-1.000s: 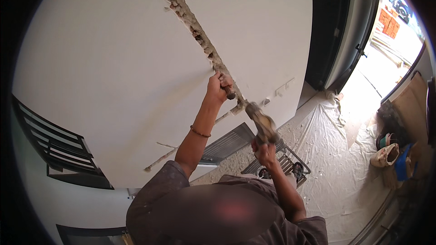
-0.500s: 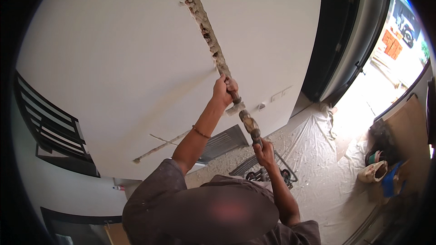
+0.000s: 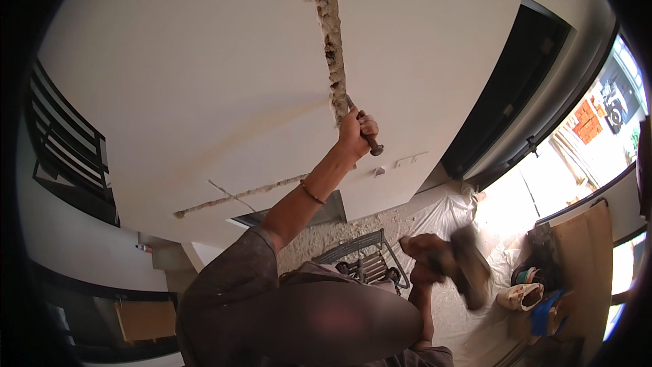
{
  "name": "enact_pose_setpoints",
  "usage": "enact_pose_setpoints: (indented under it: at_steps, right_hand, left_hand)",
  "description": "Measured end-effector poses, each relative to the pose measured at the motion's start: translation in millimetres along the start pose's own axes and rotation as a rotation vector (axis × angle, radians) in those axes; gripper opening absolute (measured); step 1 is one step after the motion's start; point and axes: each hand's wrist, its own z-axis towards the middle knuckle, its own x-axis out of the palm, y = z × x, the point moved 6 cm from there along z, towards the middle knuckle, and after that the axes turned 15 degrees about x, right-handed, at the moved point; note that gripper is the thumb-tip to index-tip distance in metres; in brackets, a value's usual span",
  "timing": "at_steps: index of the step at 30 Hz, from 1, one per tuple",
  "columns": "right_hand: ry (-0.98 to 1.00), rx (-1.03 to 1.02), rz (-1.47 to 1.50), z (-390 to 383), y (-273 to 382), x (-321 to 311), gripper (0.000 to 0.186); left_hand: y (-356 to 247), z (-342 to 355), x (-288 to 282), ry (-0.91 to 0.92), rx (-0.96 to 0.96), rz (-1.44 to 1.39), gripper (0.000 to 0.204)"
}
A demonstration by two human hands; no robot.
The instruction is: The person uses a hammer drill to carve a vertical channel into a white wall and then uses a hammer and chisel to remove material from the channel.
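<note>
Clenched left hand (image 3: 353, 134) holds a dark steel chisel (image 3: 367, 133) against the rough chased groove (image 3: 331, 34) in the white wall (image 3: 190, 81). Right hand (image 3: 424, 253), gripping a blurred hammer (image 3: 472, 275), has drawn back from the chisel, readying 1 more strike.

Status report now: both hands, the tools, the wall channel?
Left hand gripping chisel, tip in the wall channel. Right hand holding hammer, drawn back, blurred. Nothing between hammer and chisel.
</note>
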Motion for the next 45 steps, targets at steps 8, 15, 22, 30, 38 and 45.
enact_pose_setpoints:
  at_steps: [8, 15, 22, 30, 38, 45]
  right_hand:
    - [0.019, 0.323, -0.520, 48.5, -145.0, 46.8, 0.081]
    - [-0.206, 0.212, 0.433, 37.3, -54.6, 6.4, 0.082]
    - [0.005, 0.167, 0.017, 58.6, -89.0, 38.6, 0.067]
    - [-0.045, 0.452, 0.361, 27.4, -129.1, 2.2, 0.083]
    - [0.057, 0.243, -0.147, 68.3, -101.6, 58.4, 0.076]
    - [0.035, 0.462, -0.395, 12.5, -121.5, 0.0, 0.086]
  left_hand:
    - [7.1, 3.2, 3.4, -0.056, -0.017, -0.046, 0.038]
    - [7.4, 7.6, 13.3, -0.060, 0.006, -0.064, 0.038]
    - [8.8, 16.3, 10.8, -0.068, 0.081, -0.021, 0.040]
    - [2.2, 16.2, 4.3, -0.077, 0.091, -0.053, 0.039]
    - [5.0, 21.3, 7.4, -0.107, 0.053, -0.081, 0.036]
    - [2.7, 5.8, -32.3, -0.113, 0.134, 0.040, 0.037]
